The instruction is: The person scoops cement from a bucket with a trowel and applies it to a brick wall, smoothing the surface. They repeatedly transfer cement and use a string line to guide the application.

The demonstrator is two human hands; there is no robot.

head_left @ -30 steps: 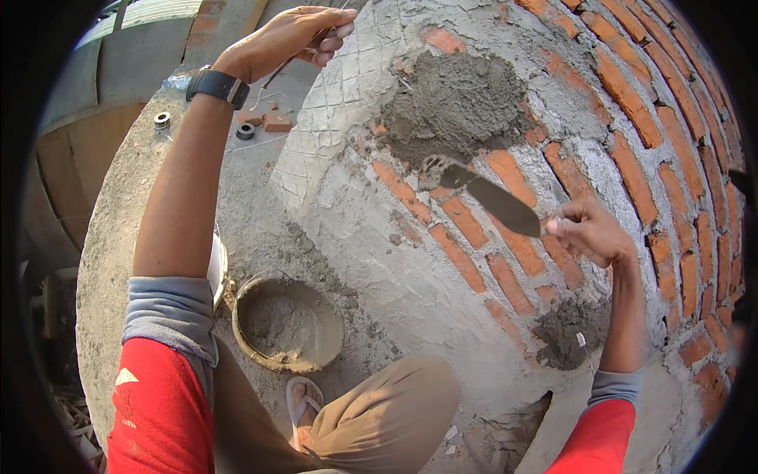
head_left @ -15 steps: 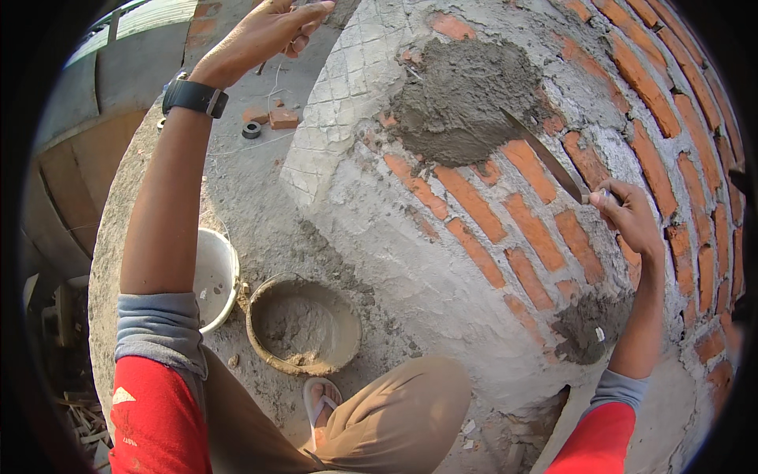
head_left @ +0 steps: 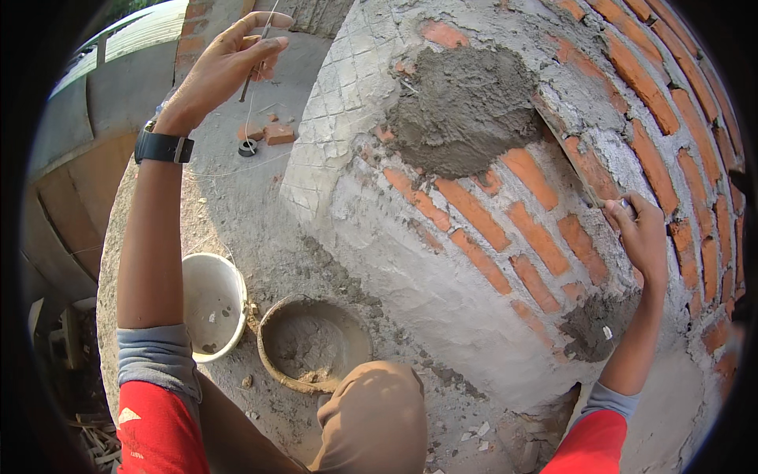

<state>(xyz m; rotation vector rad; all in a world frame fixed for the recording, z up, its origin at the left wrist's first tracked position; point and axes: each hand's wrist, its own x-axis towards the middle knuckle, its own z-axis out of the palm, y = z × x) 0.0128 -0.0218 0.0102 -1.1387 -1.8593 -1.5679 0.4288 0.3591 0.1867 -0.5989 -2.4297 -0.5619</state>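
Note:
My left hand [head_left: 225,71], raised at the upper left, has its fingers curled around a thin nail [head_left: 244,93] with a white string along it. Below it, the string runs down to a small black ring-shaped roll [head_left: 247,148] on the ground. At the right, my right hand [head_left: 641,233] grips a trowel [head_left: 570,158], its blade seen nearly edge-on. The blade's tip lies by the right edge of a wet mortar patch [head_left: 466,110] on the brick wall [head_left: 541,237]; whether they touch, I cannot tell.
A white bucket [head_left: 239,316] and a mortar-crusted bucket [head_left: 264,347] with grey mix inside stand beside my knee. Broken brick pieces [head_left: 279,133] lie near the black roll. Lower right, another dark mortar patch [head_left: 588,328] marks the wall. Metal sheets [head_left: 126,91] stand at the far left.
My left hand has moved left and down with the nail, which now shows more fully. My right hand has shifted slightly right and down, with the trowel turned more edge-on.

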